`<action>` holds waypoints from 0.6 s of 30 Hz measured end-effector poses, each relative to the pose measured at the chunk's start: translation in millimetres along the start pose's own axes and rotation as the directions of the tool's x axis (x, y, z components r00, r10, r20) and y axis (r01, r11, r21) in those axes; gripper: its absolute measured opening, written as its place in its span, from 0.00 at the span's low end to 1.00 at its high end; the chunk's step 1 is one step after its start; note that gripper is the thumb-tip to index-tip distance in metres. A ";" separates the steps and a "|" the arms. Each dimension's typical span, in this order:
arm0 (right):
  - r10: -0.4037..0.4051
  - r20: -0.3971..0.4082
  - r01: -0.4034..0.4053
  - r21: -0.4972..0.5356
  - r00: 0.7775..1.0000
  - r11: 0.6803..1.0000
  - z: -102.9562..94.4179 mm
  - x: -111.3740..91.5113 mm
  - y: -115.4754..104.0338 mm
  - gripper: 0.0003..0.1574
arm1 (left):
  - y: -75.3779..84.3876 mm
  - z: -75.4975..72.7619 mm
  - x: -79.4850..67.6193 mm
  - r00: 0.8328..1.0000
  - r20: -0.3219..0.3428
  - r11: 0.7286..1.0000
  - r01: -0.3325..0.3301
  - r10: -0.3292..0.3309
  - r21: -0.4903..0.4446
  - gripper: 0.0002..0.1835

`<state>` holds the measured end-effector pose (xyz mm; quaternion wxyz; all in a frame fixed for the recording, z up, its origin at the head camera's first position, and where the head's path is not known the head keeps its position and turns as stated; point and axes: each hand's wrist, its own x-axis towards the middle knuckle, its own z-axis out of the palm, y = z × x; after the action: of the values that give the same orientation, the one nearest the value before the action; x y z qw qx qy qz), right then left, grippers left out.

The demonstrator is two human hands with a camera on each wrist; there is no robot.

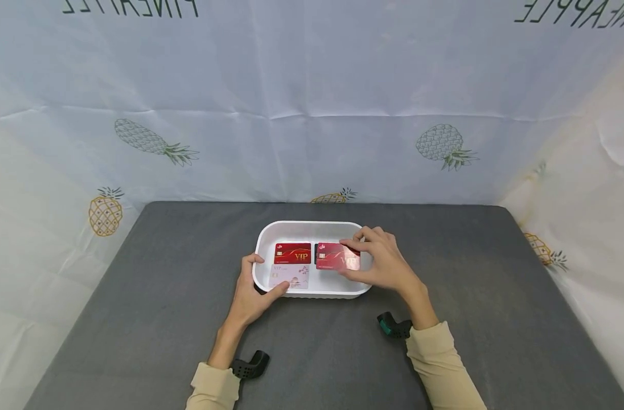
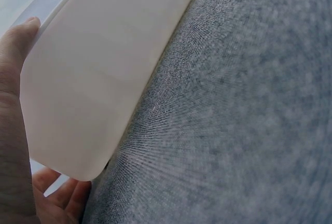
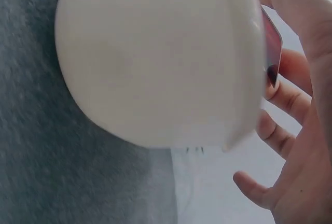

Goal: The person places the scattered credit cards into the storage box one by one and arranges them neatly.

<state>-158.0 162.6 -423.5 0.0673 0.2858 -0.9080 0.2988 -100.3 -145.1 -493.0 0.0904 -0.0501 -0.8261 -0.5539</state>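
A white oval-cornered tray (image 1: 312, 228) stands on the grey table in the head view. My left hand (image 1: 250, 299) grips its left end, thumb over the front rim and a finger at the left rim. Inside lie a red VIP card (image 1: 286, 253) and, in front of it, a pale pink VIP card (image 1: 283, 276). My right hand (image 1: 386, 262) pinches another red VIP card (image 1: 329, 256) between thumb and fingers, over the tray's right half. A dark edge shows behind that card; what it belongs to is mostly hidden. The right wrist view shows the held card (image 3: 273, 47) above the rim.
The grey tabletop (image 1: 138, 319) spreads around the tray. Behind it hangs a pale cloth (image 1: 302, 154) printed with pineapples. Black wrist mounts (image 1: 250, 364) sit on both forearms, close above the table.
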 end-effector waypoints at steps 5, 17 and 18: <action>0.024 0.053 -0.024 -0.005 0.998 1.000 9.7 3.1 -4.4 0.39 | 0.0 -0.2 -0.2 1.000 -0.003 1.000 -0.005 0.005 0.014 0.38; 0.112 0.193 -0.098 -0.079 0.975 0.992 17.7 8.1 -10.5 0.38 | -2.6 0.6 0.4 1.000 -0.014 1.000 -0.015 0.015 0.010 0.38; 0.118 0.208 -0.102 -0.089 0.971 0.991 17.1 8.3 -11.2 0.38 | -2.5 0.7 0.3 1.000 -0.014 1.000 -0.012 0.012 0.009 0.38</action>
<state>-157.7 141.4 -429.3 -0.0361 0.2626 -0.9354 0.2341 -101.1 -145.4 -495.4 0.0999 -0.0508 -0.8277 -0.5498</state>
